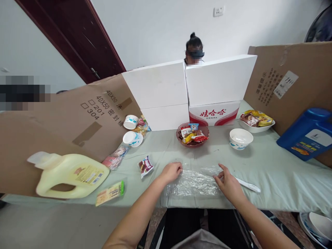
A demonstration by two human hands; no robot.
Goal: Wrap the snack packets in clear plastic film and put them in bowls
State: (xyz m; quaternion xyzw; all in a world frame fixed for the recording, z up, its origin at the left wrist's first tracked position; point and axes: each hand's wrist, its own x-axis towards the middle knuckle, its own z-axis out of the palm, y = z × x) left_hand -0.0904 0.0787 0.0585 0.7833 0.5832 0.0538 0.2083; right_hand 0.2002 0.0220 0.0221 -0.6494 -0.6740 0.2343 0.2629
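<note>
A crinkled clear plastic bag (195, 182) lies spread on the cloth in front of me. My left hand (171, 172) is closed at the bag's upper left corner, its fingertips pinched on the film. At the right side, my right hand (227, 181) touches the bag's edge with its fingers apart and partly bent. A white-handled utensil (250, 185), perhaps a knife, sticks out beyond my right hand, its other end hidden. To the left of my left hand is a purple-and-white wrapped snack (145, 167). Beyond the bag stands a reddish glass bowl (190, 142) of wrapped snacks.
A white bowl (241, 139), a snack dish (256, 128) and a blue bottle (306, 135) stand right. Left are paper cups (132, 138), a yellow jug (75, 174) and a green-edged packet (110, 193). Cardboard and white boxes (160, 93) wall the table; a person (194, 48) is behind.
</note>
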